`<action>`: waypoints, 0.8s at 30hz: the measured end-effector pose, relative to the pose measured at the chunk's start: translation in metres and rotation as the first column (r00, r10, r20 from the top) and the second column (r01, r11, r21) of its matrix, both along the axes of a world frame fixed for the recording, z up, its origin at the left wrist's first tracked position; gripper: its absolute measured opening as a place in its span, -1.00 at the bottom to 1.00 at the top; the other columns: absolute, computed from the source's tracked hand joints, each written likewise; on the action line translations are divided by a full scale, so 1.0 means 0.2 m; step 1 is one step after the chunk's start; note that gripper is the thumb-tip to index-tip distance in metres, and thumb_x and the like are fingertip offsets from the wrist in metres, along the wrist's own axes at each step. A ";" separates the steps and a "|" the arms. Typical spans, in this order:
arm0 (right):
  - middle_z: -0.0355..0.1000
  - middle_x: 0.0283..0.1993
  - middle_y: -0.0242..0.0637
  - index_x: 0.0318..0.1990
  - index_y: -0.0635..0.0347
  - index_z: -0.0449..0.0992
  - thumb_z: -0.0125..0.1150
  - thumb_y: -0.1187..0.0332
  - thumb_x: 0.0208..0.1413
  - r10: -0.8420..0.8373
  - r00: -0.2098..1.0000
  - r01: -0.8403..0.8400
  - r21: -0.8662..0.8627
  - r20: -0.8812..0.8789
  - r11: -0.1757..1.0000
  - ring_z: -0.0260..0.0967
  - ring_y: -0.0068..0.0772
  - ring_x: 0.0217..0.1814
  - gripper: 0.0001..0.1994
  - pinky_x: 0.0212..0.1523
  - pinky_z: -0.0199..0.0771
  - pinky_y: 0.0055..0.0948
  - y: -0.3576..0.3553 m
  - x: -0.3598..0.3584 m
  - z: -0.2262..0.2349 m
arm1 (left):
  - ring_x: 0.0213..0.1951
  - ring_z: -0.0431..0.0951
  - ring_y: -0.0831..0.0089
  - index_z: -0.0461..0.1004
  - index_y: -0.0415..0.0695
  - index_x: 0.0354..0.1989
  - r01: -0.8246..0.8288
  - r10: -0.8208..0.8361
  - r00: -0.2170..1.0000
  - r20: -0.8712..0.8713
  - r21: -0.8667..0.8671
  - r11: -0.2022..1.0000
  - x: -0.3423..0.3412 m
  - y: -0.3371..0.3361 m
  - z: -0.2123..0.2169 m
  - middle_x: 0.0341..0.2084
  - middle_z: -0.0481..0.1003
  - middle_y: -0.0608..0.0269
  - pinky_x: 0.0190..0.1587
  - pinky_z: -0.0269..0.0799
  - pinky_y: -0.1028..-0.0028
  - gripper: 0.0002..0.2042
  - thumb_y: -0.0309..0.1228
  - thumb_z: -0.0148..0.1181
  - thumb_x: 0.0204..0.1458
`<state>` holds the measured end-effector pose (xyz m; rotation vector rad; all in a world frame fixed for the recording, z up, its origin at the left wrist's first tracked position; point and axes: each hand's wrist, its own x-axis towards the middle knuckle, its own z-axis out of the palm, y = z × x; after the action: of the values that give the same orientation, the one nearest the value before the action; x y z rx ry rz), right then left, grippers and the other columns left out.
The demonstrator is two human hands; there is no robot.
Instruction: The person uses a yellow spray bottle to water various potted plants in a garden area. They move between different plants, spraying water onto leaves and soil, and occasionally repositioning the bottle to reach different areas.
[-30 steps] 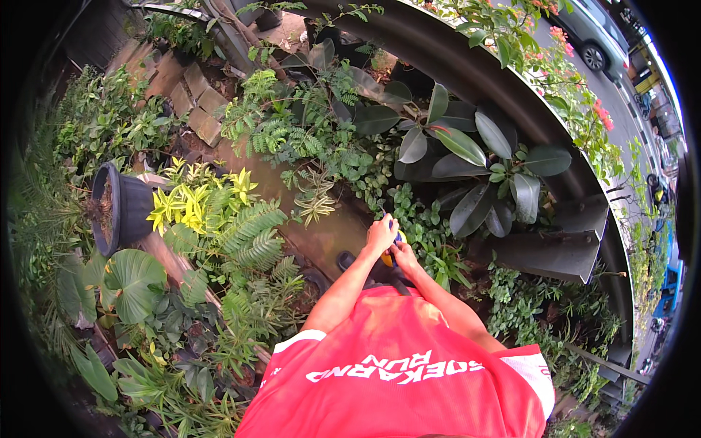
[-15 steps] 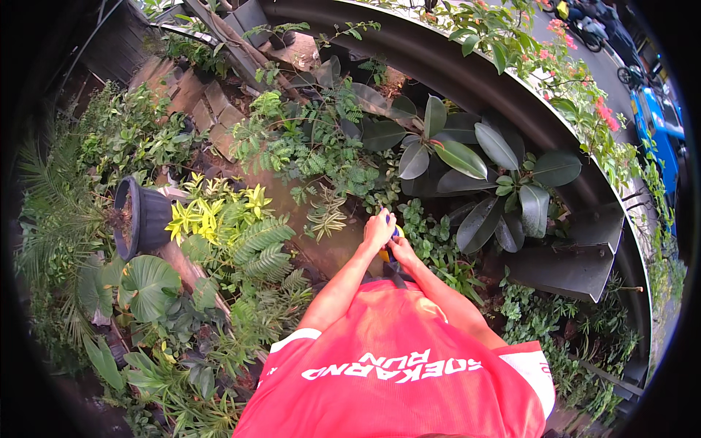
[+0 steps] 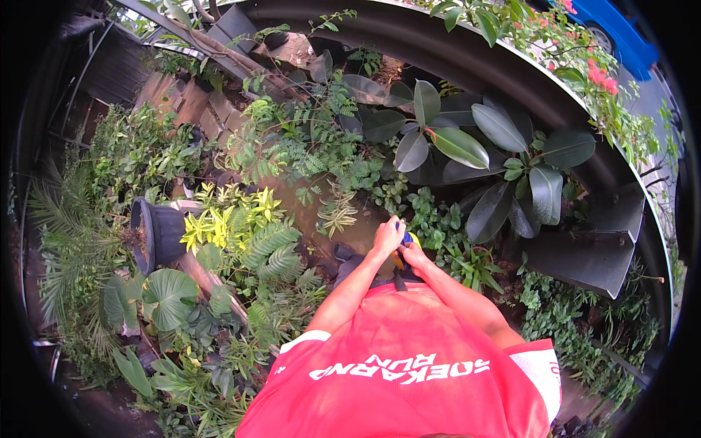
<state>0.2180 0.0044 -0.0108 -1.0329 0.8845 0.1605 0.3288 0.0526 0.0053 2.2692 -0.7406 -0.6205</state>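
In front of my waist, my left hand (image 3: 388, 235) is closed around a small blue-and-yellow object (image 3: 414, 239). My right hand (image 3: 415, 256) grips the same object just behind it, to the right and lower. Fingers cover most of it, so its kind cannot be made out. Just beyond my hands grow low leafy green plants (image 3: 426, 213). A small plant with striped pale-edged leaves (image 3: 337, 212) stands to the left of my left hand, apart from it.
A black plant pot (image 3: 159, 233) lies tipped at the left, beside bright yellow-green foliage (image 3: 230, 223). Large dark rubber-plant leaves (image 3: 478, 139) spread at the right. A curved dark metal barrier (image 3: 504, 47) borders the bed, with a blue vehicle (image 3: 610, 29) on the road beyond.
The view has shifted, so the plants and pot sit slightly to the right. Both hands still hold the blue-and-yellow object together. My dark-clothed leg now shows beside my left forearm.
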 end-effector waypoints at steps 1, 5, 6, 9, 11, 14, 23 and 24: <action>0.36 -0.48 -0.42 -0.36 0.16 0.47 0.03 0.33 0.20 -0.048 0.998 0.048 0.006 0.037 0.999 0.21 -0.59 -0.53 -0.84 -0.54 0.19 -0.49 -0.01 0.00 -0.05 | -0.40 0.52 -0.16 0.41 -0.20 -0.35 0.021 -0.020 1.000 0.013 -0.009 1.000 0.01 -0.03 -0.01 -0.55 0.50 -0.17 -0.34 0.40 0.02 -0.72 -0.20 0.00 0.14; 0.37 -0.43 -0.39 -0.30 0.19 0.47 0.04 0.34 0.20 -0.045 0.999 0.045 -0.024 0.003 0.999 0.25 -0.55 -0.46 -0.86 -0.52 0.21 -0.48 -0.05 0.04 -0.04 | -0.39 0.53 -0.20 0.40 -0.17 -0.32 0.062 -0.062 0.998 -0.006 -0.008 0.998 0.06 -0.07 -0.04 -0.56 0.50 -0.23 -0.34 0.42 -0.05 -0.70 -0.16 -0.03 0.16; 0.37 -0.42 -0.38 -0.30 0.18 0.47 0.03 0.34 0.20 -0.028 1.000 0.028 -0.026 -0.006 0.999 0.27 -0.55 -0.43 -0.86 -0.51 0.21 -0.49 -0.07 0.06 -0.05 | -0.38 0.53 -0.21 0.39 -0.17 -0.34 0.074 -0.074 0.997 0.004 -0.023 0.997 0.09 -0.08 -0.04 -0.55 0.50 -0.24 -0.33 0.42 -0.05 -0.70 -0.14 -0.03 0.16; 0.36 -0.46 -0.40 -0.33 0.17 0.47 0.04 0.34 0.19 -0.071 0.997 0.071 -0.087 0.003 0.994 0.24 -0.57 -0.49 -0.86 -0.54 0.17 -0.50 -0.05 0.06 -0.09 | -0.37 0.52 -0.22 0.38 -0.16 -0.35 0.098 -0.098 0.995 0.005 -0.030 0.995 0.11 -0.07 -0.06 -0.54 0.50 -0.23 -0.32 0.42 -0.06 -0.70 -0.13 -0.02 0.16; 0.33 -0.53 -0.44 -0.36 0.14 0.48 0.05 0.30 0.18 -0.066 0.998 0.064 -0.091 -0.015 0.994 0.15 -0.61 -0.59 -0.85 -0.57 0.09 -0.51 -0.05 0.07 -0.13 | -0.37 0.52 -0.23 0.39 -0.14 -0.34 0.100 -0.100 0.995 -0.009 -0.029 0.995 0.12 -0.08 -0.07 -0.53 0.51 -0.23 -0.31 0.42 -0.06 -0.70 -0.12 -0.02 0.15; 0.29 -0.59 -0.48 -0.39 0.12 0.48 0.04 0.26 0.17 -0.083 0.997 0.081 -0.115 -0.010 0.990 0.10 -0.64 -0.62 -0.81 -0.61 0.03 -0.51 -0.03 0.09 -0.18 | -0.36 0.52 -0.21 0.40 -0.15 -0.35 0.099 -0.099 0.995 -0.025 -0.015 0.995 0.16 -0.07 -0.05 -0.51 0.51 -0.22 -0.29 0.42 -0.04 -0.70 -0.14 -0.02 0.15; 0.33 -0.47 -0.47 -0.28 0.17 0.45 0.00 0.29 0.22 -0.032 0.985 0.053 -0.122 0.169 0.991 0.14 -0.66 -0.54 -0.83 -0.55 0.12 -0.56 -0.03 0.21 -0.08 | -0.46 0.53 -0.14 0.41 -0.16 -0.38 -0.001 0.002 1.000 0.014 -0.045 0.999 0.27 -0.06 0.14 -0.61 0.50 -0.15 -0.40 0.42 0.02 -0.74 -0.19 0.02 0.14; 0.33 -0.45 -0.47 -0.25 0.18 0.44 -0.01 0.30 0.24 -0.035 0.978 0.063 -0.130 0.206 0.989 0.15 -0.66 -0.52 -0.83 -0.53 0.14 -0.57 -0.02 0.22 -0.05 | -0.48 0.53 -0.14 0.40 -0.16 -0.39 -0.015 0.016 1.000 0.023 -0.063 0.998 0.27 -0.06 0.17 -0.62 0.49 -0.15 -0.42 0.42 0.02 -0.74 -0.20 0.03 0.14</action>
<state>0.2621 -0.0004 -0.0211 -1.1317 0.7413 -0.0484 0.3837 0.0400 0.0388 2.2261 -0.7432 -0.5560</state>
